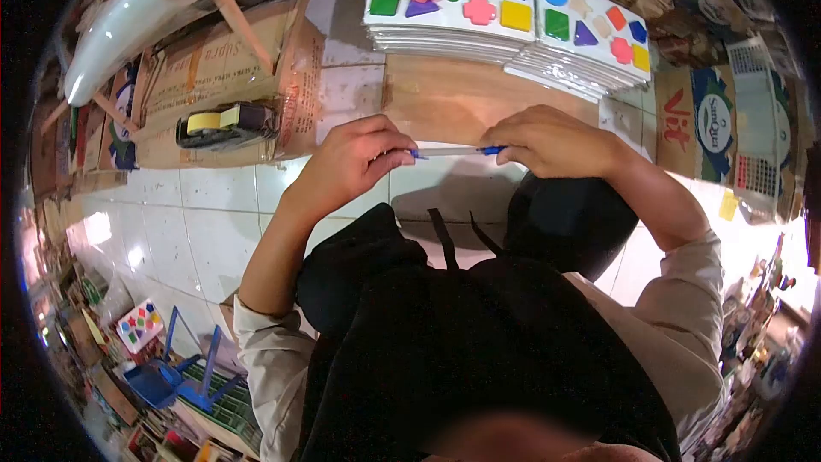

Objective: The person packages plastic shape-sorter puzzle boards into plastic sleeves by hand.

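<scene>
1. The pen [449, 152] is lying nearly level between the two hands, above the tiled floor [162, 235], with blue parts showing at both ends of its clear barrel.
2. The left hand [351, 158] is reaching in from 9 o'clock of the pen; its grip is pressing together, thumb and fingers pinching the pen's left end.
3. The right hand [552, 144] is coming in from 3 o'clock, and its grip is pinching the blue right end between thumb and curled fingers.
4. Just beyond the hands, towards 12 o'clock, a flat brown panel [479, 90] is lying on the floor.
5. Past it, the left stack of white boards [440, 37] is standing at 12 o'clock; the right stack [573, 68] is sitting close beside it, between 1 and 2 o'clock. Both are showing bright shapes on top, including circles, squares and pentagons.
6. At 9 o'clock, a tape dispenser [224, 126] is resting on a cardboard box [205, 77], holding a yellowish roll.
7. At 3 o'clock, a printed carton [676, 120] is standing near a white plastic basket [757, 175].
8. At 8 o'clock, what is probably a blue dustpan [154, 383] is lying near another shape board [139, 325]; the view is blurring there.
</scene>
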The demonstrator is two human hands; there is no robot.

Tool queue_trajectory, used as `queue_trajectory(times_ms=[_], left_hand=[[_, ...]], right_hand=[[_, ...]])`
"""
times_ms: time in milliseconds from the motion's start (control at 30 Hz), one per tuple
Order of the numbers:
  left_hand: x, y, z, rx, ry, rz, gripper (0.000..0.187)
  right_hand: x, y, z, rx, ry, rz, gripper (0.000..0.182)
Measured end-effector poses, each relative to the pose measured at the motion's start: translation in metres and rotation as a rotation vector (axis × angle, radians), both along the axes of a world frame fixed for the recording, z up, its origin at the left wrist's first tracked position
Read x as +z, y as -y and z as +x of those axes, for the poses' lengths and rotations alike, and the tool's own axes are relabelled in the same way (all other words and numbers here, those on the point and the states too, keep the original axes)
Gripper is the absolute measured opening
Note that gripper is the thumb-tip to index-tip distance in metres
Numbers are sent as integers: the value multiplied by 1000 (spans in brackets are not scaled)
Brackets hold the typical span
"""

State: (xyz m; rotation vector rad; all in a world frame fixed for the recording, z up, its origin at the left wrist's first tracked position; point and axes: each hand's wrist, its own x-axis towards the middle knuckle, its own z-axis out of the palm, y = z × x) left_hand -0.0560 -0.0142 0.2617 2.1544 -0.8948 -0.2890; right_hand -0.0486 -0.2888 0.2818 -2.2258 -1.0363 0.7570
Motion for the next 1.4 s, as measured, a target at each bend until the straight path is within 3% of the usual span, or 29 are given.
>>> queue_trajectory(times_ms=[133, 200, 233, 267, 300, 400, 433, 500, 633, 933, 1000, 1133, 1333, 1400], left_hand=[[21, -6, -18, 39, -43, -6, 16], [19, -22, -20, 83, 34, 87, 12], [20, -47, -17, 376, -122, 27, 13], [31, -81, -12, 413, 76, 216, 14], [43, -92, -16, 529, -60, 152, 14], [33, -40, -24, 441, -105, -87, 18], [33, -22, -19, 386, -154, -129, 17], [29, 3, -10, 320, -214, -207, 17], [27, 30, -3, 295, -317, -266, 17], [23, 43, -3, 371, -543, -405, 16], [20, 44, -3, 345, -490, -422, 15], [20, 41, -5, 341, -374, -455, 14], [13, 21, -13, 338, -386, -508, 13], [9, 12, -18, 320, -504, -623, 15]], right_hand=[[8, -1, -6, -21, 150, 142, 19], [-8, 21, -1, -17, 256, 52, 20], [-14, 36, 3, -23, 365, -43, 21], [-5, 50, 10, -134, 316, -272, 18], [4, 46, 15, -145, 324, -269, 18], [17, 9, 11, -512, -87, 552, 12], [17, 1, 14, -508, -72, 550, 12], [14, -9, 17, -514, -458, 749, 11], [11, -22, 15, -526, -436, 840, 9], [5, -26, 19, -452, -462, 692, 13], [-3, -26, 20, -329, -108, 709, 17], [5, -36, 17, -307, -139, 740, 19], [4, -60, 12, -354, -260, 836, 15], [6, -69, 12, -290, -216, 798, 16]])
